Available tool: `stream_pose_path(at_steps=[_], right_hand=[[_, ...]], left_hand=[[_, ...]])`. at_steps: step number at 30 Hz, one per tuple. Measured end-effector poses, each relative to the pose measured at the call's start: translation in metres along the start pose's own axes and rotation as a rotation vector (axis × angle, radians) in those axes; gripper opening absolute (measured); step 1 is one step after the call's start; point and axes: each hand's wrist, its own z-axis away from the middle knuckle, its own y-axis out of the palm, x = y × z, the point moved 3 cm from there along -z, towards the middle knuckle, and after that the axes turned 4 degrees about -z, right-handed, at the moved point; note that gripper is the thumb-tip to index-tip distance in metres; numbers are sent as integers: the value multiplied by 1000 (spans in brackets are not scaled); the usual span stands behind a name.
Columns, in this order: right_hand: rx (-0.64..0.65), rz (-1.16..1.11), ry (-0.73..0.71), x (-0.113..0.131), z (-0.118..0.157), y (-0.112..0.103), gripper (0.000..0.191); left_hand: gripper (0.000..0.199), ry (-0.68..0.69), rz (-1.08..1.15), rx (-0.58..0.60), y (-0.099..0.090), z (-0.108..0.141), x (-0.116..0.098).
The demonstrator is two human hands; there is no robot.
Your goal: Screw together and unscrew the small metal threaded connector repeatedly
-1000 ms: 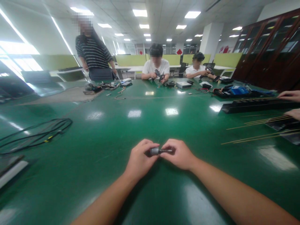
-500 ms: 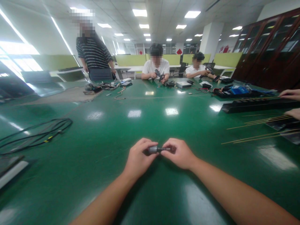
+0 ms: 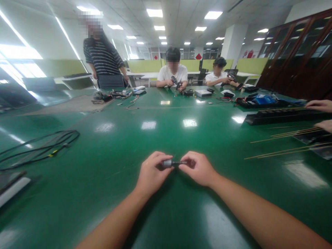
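Observation:
My left hand (image 3: 151, 173) pinches a small grey cylinder (image 3: 167, 163) between thumb and fingers, just above the green table (image 3: 124, 214). From the cylinder's right end a thin dark shaft (image 3: 177, 162) sticks out, lying level and pointing at my right hand (image 3: 198, 168). The right thumb and forefinger close round the far end of that shaft, which they partly hide. What exact kind of part this is I cannot make out. Both hands are near each other, a short gap between the fingertips.
Black cables (image 3: 59, 141) lie coiled at left. Thin brass-coloured rods (image 3: 280, 152) and a black channel (image 3: 275, 117) lie at right, near another person's hands (image 3: 323, 114). Electronic parts and tools line the far side, where two people sit; a third person (image 3: 105, 62) stands far left.
The left hand with the grey cylinder has shifted slightly left, and more of the dark shaft shows between the hands. The right hand stays nearly in place.

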Motion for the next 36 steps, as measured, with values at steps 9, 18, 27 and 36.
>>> stream_pose_path(at_steps=[9,18,27,36], right_hand=[[-25,19,14,-3,-1,-2,3],[-38,-7,32,-5,-1,-2,3],[-45,-4,48,-6,-1,-3,3],[-93,-252,158,-14,-1,-3,27]], left_hand=[[24,-11,-18,-11,-2,-1,4],[23,-17,-15,-15,-3,-1,4],[24,-15,-12,-22,-3,-1,6],[23,-68,-42,-55,-6,-4,7]])
